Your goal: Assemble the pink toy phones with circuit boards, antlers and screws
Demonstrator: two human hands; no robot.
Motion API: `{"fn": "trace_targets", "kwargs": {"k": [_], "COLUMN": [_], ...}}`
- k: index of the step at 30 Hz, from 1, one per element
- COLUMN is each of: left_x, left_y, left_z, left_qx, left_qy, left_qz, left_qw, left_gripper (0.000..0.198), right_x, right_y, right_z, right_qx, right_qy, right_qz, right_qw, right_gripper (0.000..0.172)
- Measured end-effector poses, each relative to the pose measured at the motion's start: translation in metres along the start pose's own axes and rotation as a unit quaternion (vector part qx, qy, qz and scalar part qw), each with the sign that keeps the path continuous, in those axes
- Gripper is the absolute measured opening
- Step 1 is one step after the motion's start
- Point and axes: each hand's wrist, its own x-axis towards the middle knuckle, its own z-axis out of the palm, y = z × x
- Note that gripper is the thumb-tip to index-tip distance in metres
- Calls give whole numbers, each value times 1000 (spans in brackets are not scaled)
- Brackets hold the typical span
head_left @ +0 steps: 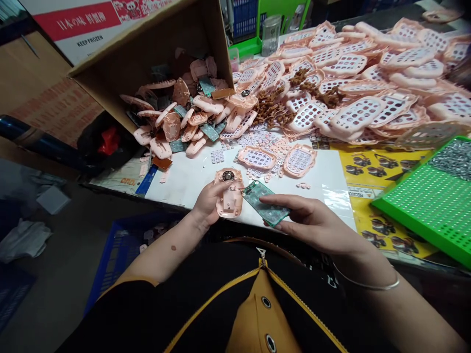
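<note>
1. The left hand [208,203] grips a pink plastic housing [231,208], fingers curled over it, near the front edge of the white-topped table [187,179].
2. The right hand [301,215] pinches a green circuit board [265,203] just beside it.
3. The board looks light, stiff and fragile: best held by its edges.

A pale pink plastic casing [230,201] is resting in the left hand [209,202], a round speaker [228,175] sitting near its top end, while a green circuit board [265,203] is lying tilted in the right hand [305,220], just beside the casing.
</note>
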Motion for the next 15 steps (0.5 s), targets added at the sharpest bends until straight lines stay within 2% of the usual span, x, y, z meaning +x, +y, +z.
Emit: {"fn": "trace_targets", "kwargs": {"k": [2,4,8,11,13,15], "left_x": [0,0,2,0,-3,-7], "left_y": [-1,-1,-5,-8,-9,-11], "left_z": [1,0,-5,-5,-3,1], "left_qx": [-17,-29,-28,-15,-11,-12], "left_qy": [-9,-13,-13,-52,-84,-111], "left_qz": [-23,-35,-32,-49,-72,-95], "left_qw": [1000,999,999,997,994,989], "left_gripper": [18,16,14,18,21,24], "right_x": [3,4,1,-4,-4,2], "right_y": [1,3,2,0,-1,0], "right_z": [1,1,-4,-15,-20,-20], "right_qx": [-118,-206,-355,-448,-450,-424], "right_qy": [40,51,-15,-37,-1,68], "right_qz": [-39,-65,-69,-73,-96,-124], "right_qw": [991,975,932,890,888,895], "right_gripper": [35,35,45,44,37,29]}}
